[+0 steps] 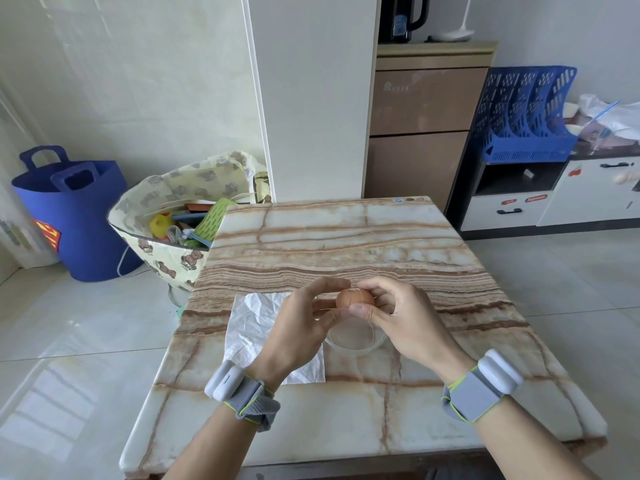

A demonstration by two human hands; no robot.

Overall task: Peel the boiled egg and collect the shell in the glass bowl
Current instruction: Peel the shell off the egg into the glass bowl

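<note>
A brown boiled egg with fine cracks in its shell is held between both hands, just above the glass bowl. My left hand grips its left side with fingers curled over the top. My right hand holds the right side, thumb pressed on the front of the shell. The clear bowl stands on the marble table, partly hidden by my hands; I see no shell pieces in its visible part.
A crumpled white paper towel lies left of the bowl, under my left wrist. Beyond the table's left edge stand a bear-print bag and a blue tub. A brown cabinet rises behind the table.
</note>
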